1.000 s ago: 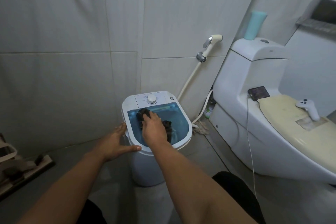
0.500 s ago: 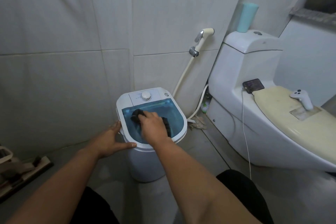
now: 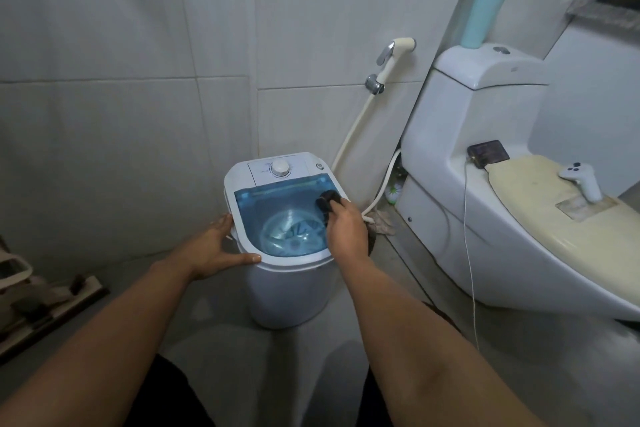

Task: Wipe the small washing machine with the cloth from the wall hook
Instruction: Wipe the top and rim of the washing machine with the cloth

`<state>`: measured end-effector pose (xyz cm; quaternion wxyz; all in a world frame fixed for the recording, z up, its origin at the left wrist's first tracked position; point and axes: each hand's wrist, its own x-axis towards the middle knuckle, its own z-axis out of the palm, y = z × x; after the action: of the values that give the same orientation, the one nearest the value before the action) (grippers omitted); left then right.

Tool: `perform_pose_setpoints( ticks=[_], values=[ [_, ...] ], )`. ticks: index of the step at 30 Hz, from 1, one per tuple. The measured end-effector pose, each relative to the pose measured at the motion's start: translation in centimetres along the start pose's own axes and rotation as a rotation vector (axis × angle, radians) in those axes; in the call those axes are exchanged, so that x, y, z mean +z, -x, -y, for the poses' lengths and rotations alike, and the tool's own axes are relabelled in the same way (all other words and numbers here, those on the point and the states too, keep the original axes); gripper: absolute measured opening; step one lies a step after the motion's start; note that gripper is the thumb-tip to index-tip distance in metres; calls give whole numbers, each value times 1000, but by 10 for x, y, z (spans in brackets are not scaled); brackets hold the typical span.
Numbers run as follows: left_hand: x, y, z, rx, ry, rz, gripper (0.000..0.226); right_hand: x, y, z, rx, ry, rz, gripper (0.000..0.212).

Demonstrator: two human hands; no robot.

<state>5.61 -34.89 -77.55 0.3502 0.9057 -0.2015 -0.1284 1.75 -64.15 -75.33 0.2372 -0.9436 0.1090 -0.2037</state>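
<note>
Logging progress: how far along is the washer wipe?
Done: the dark cloth is off its hook and in the right hand. In hand: it rubs the right edge of the blue lid while the left hand steadies the washing machine. Left: control panel and white body look untouched, though cleanliness can't be judged.

One small washing machine (image 3: 287, 253); one dark cloth (image 3: 328, 200); two hands; one toilet (image 3: 491, 218); one bidet sprayer (image 3: 394, 55); one teal cup (image 3: 481, 17); one white controller (image 3: 581, 177); one phone (image 3: 488, 153).
</note>
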Motion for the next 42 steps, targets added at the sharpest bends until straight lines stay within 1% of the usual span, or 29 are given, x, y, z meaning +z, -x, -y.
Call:
perform_pose_setpoints(
  ticks=[3, 6, 13, 14, 17, 18, 20, 23, 24, 27, 28, 29, 32, 35, 39, 42],
  values=[
    [0, 1, 1, -1, -4, 2, 126, 4, 17, 4, -34, -28, 5, 36],
    [1, 2, 2, 4, -5, -14, 124, 4, 27, 9, -82, -36, 8, 33],
    [1, 4, -1, 19, 9, -29, 130, 15, 53, 37, -182, -72, 31, 33],
    [1, 5, -4, 32, 14, -32, 128, 17, 57, 44, -206, -82, 20, 32],
    [1, 7, -9, 62, 20, -32, 110, 26, 67, 59, -236, -112, -3, 32],
    [0, 7, -9, 55, 14, -30, 112, 29, 69, 62, -239, -119, -7, 32],
    [0, 7, -6, 30, -17, -25, 122, 35, 72, 68, -255, -147, -3, 32],
    [-3, 6, 1, 24, -74, -6, 134, 45, 81, 84, -303, -217, 37, 36],
    [-4, 7, 0, 37, -70, 0, 133, 48, 84, 87, -316, -237, 48, 36],
    [-8, 9, -6, 75, -35, 15, 109, 54, 84, 88, -342, -260, 63, 36],
    [-8, 9, -6, 78, -40, 12, 104, 54, 83, 85, -349, -256, 71, 36],
    [-9, 9, -6, 75, -55, 8, 106, 54, 83, 84, -359, -249, 80, 36],
    [-8, 7, 0, 36, -84, 5, 120, 53, 82, 81, -406, -223, 90, 36],
    [-7, 6, 2, 6, -110, 19, 127, 50, 77, 69, -462, -188, 104, 36],
    [-6, 4, 2, 2, -145, 17, 133, 32, 72, 35, -442, -172, 63, 35],
    [-6, 3, 1, 2, -165, 26, 136, 17, 61, 9, -370, -136, 21, 34]
  ],
)
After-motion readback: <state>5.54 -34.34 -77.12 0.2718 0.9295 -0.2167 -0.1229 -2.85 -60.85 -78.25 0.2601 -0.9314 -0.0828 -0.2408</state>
